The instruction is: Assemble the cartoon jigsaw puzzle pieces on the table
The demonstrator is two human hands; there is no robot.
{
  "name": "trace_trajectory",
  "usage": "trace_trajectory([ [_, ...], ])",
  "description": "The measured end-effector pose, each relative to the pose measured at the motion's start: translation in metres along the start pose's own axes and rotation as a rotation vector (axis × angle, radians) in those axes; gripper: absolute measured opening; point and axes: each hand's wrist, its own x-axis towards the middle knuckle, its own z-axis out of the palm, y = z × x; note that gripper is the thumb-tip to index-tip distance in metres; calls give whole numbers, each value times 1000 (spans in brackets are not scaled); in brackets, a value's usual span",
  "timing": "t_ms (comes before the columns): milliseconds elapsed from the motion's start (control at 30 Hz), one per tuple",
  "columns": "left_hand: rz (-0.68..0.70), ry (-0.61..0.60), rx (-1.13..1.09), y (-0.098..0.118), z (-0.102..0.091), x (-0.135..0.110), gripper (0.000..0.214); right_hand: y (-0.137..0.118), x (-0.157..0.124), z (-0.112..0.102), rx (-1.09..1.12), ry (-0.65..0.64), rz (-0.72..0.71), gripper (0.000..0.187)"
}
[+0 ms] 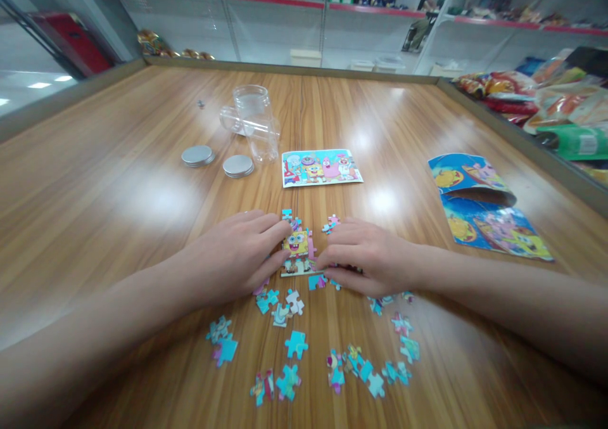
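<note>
Closely, left hand [237, 251] and right hand [368, 255] flank the puzzle [297, 245].
Half-curled, left touches its edge; half-curled right's hold is unclear; table [118, 144] spreads beyond both.

Clock centred on 1 part-joined puzzle patch [297, 245]. 2 hands: L hand [242, 251] at 9, R hand [368, 255] at 3. Loose pcs [296, 345] mostly 5–7, approx. 20+; exact no. unclear, hands cover some. 1 pic card [323, 168] btwn 12 & 1. 2 clear jars [259, 140] at 11. 2 silver lids [238, 165], 10–11. 2 printed sheets [503, 229] nr 3. 1 person [422, 20], far back, 1 o'clock.
</note>
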Motion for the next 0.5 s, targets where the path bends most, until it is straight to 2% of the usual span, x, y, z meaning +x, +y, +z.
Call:
trace_trajectory([
  [200,12,32,12,1,0,1,30,1,0,1,7,11,-2,17],
  [333,-16,-9,-36,0,-3,-1,28,1,-1,1,6,3,0,17],
  [500,53,-91,-109,0,-7,-4,25,1,-1,1,6,3,-2,16],
])
